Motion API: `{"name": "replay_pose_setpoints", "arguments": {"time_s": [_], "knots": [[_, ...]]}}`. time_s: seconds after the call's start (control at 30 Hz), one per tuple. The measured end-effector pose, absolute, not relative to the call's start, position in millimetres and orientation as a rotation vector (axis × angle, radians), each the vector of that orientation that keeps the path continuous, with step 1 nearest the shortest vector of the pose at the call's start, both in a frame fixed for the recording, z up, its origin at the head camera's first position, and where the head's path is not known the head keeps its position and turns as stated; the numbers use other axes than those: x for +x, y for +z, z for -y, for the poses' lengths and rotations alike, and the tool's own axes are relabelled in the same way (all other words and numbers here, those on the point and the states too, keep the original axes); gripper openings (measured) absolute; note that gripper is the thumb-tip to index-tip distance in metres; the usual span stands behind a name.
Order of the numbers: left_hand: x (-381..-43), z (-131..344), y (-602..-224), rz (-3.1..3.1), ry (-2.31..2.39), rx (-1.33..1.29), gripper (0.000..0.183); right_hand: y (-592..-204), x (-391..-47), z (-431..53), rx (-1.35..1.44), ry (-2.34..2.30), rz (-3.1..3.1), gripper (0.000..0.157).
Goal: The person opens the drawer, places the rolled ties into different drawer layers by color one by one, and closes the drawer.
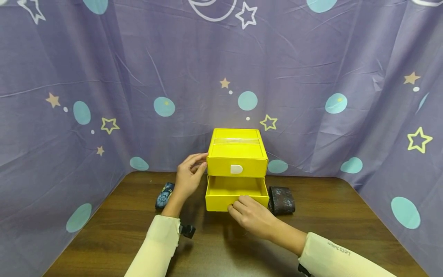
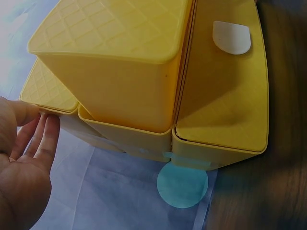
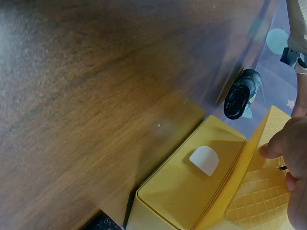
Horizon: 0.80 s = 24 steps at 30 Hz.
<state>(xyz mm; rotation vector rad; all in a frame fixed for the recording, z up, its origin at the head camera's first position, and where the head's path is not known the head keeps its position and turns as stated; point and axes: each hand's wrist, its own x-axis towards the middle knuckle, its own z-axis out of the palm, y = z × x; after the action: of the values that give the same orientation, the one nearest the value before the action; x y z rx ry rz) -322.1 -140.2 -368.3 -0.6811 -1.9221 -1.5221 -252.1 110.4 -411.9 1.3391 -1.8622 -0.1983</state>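
At the front panel of the middle drawer (image 1: 216,204), the fingers of the right hand (image 1: 250,217) are curled in a grip, the exact part grasped being hidden beneath them. The left hand (image 1: 188,177), fingers nearly straight, touches the left side of the yellow drawer unit (image 1: 237,148) at the level of the top drawer (image 1: 218,167), apparently steadying it. Progress, as judged: the middle drawer stands well out, while the top drawer and bottom drawer (image 2: 220,100) are closed; pushing the middle drawer home remains undone, and whether it is moving outward or inward cannot be told. Farther out, a blue patterned item (image 1: 164,197) lies left of the unit and a dark floral item (image 1: 283,200) just right of the drawer, both on the wooden table (image 1: 138,238). A purple curtain (image 1: 294,77) hangs behind.
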Motion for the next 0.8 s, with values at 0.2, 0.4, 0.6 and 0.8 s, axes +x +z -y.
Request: {"name": "replay_pose_setpoints", "arguments": {"time_s": [0.2, 0.4, 0.6, 0.8], "knots": [[-324, 143, -371, 1.902, -1.549, -0.694, 0.03, -412, -249, -110, 1.347, -0.178, 1.866, 0.024], [-325, 144, -373, 1.878, -1.561, -0.722, 0.029, -412, -245, -110, 1.339, -0.183, 1.878, 0.024], [-325, 143, -373, 1.877, -1.551, -0.731, 0.028, -411, -243, -110, 1.343, -0.185, 1.855, 0.024], [-326, 143, -373, 1.873, -1.56, -0.734, 0.029, -409, -240, -110, 1.339, -0.214, 1.807, 0.023]]}}
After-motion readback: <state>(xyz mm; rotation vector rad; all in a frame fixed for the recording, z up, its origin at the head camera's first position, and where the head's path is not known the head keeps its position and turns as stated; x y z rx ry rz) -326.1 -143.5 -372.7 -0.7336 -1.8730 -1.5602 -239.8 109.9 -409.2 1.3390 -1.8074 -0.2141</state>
